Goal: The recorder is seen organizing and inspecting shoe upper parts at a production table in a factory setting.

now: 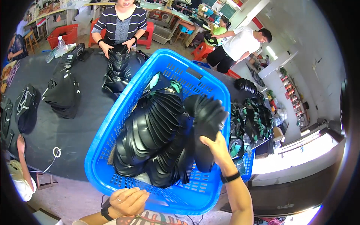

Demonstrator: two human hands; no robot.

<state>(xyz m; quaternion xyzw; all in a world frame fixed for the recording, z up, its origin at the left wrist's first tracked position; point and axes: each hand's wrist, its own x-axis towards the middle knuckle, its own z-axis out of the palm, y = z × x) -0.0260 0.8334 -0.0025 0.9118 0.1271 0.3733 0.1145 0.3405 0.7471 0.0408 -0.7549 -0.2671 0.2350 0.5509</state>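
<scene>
A blue plastic basket (98, 129) with slotted walls stands tilted before me. It holds nested stacks of glossy black shoe uppers (150, 125), fanned out in layers. At the basket's right side my right hand (216, 148) grips another stack of black shoe uppers (204, 129), thumb on the near face; its other fingers are mostly hidden. My left hand (129, 200) is closed over the near left rim of the basket, a ring on one finger. Dark bands circle both my wrists.
A dark-topped table (90, 138) carries more black stacks (63, 93) and a clear bottle (61, 43). Across it, a person in stripes (120, 26) handles black uppers (118, 71). Black and green pieces (251, 120) lie at right. Another person's arm (23, 153) reaches in at left.
</scene>
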